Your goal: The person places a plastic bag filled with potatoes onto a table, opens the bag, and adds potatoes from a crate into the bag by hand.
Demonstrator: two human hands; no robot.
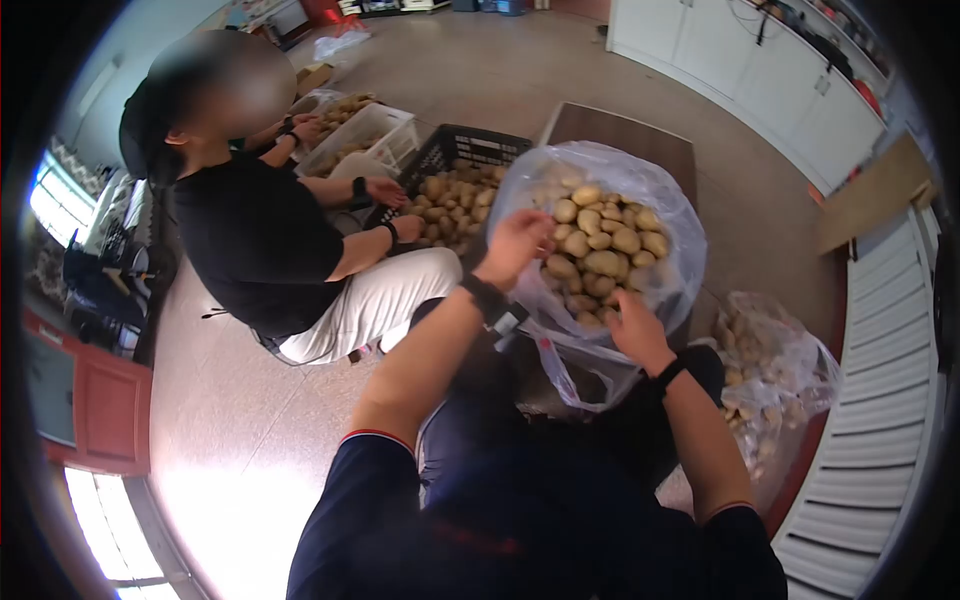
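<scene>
1. My left hand [513,250] is over the left side of a large, translucent, pale-lilac plastic bag [682,235], its fingers bent inward near the potatoes; I cannot tell whether they grip anything.
2. My right hand [641,332] reaches over the near right side of that bag, fingertips down at the near edge of the heap. The fingers are bent and partly hidden, so I cannot tell whether they hold a potato.
3. The rounded, yellow-brown potatoes [602,262] lie heaped inside the bag, whose mouth is spread wide around them, between my two hands. A loose lilac bag handle [560,378] hangs at the near side.
4. Just beyond the bag is a flat, dark-brown tabletop [625,128].
5. To the left of the bag stands a black, slatted plastic crate [482,143] with more potatoes in it. A seated person in a black T-shirt and pale trousers [262,235] has both hands at it.
6. Farther left is a white plastic crate [402,133], also with potatoes; another person's hand [306,130] is beside it.
7. On the floor to my right sits a clear plastic bag [808,362] of potatoes, near a white slatted panel [868,420].
</scene>
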